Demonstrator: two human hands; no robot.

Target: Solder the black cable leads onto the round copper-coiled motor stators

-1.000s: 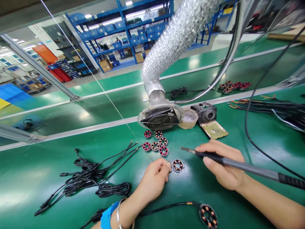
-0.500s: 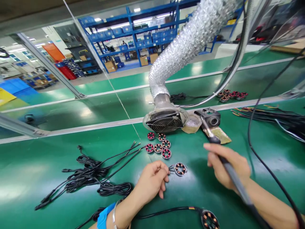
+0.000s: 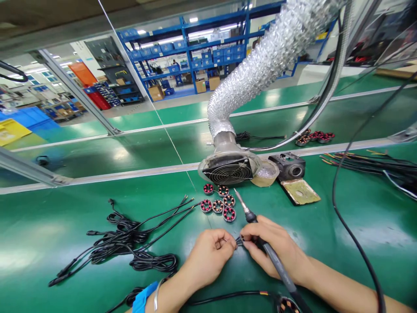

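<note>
**Both hands pinched in on one tiny stator**

So the stator wires sit right between the two hands, on the green mat, and that's about all you can see of the part, since the fingers cover the coil ring itself. The left hand is curled shut with fingertips pinching at the wire ends. The right hand is closed around a soldering iron, held like a pen, shaft running back along the wrist and the tip pointing up and away from the hands, not touching anything. Its fingertips also reach in to the same wires, so both hands meet there.

Just beyond the hands, near the iron's tip, there's a little cluster of five stators lying flat. Past those sits the fume fan on its silver duct, with a solder reel and a black iron stand with a sponge pad off to the right of it.

Left of the left hand is a tangle of black cables. Close in under the right wrist another stator on a cable is half cut off at the picture's edge. There's a blue wristband on the left arm. Far off to the right, more wires are bundled on the mat
</note>
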